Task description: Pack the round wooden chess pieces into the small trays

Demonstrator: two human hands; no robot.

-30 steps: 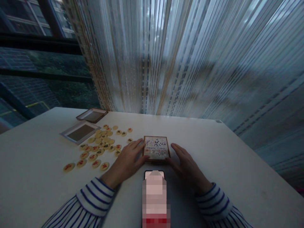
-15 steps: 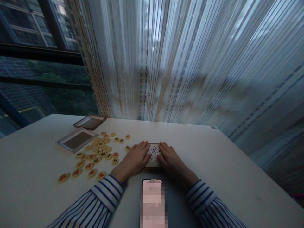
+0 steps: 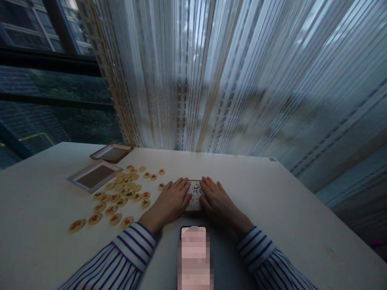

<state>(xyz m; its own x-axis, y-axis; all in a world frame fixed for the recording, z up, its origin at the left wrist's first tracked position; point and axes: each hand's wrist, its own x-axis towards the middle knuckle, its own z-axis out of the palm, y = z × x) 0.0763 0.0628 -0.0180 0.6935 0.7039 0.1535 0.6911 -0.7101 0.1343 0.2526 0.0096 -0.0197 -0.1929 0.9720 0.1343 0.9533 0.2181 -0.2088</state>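
Note:
A flat box point(image 3: 194, 205) with a pale top and dark, character-like marks lies on the table between my hands. My left hand point(image 3: 175, 199) rests on its left side, fingers stretched out flat and thumb pointing inward. On the right side lies my right hand point(image 3: 216, 198), its fingers also extended over the top. Both palms hide much of the box. To the left are scattered many round Chinese chess pieces point(image 3: 130, 195), some with red characters, some with black, others showing plain faces.
A pale shallow tray or lid point(image 3: 74, 177) with a dark inside lies beyond the pieces, and a brown-edged one point(image 3: 128, 152) behind it. A phone point(image 3: 193, 257) is in front of me. The white table point(image 3: 256, 189) ends at a string curtain point(image 3: 193, 100).
My view has shifted slightly, so the pieces and trays appear a little farther left. Both hands stay flat on the box, with no clear movement against it.

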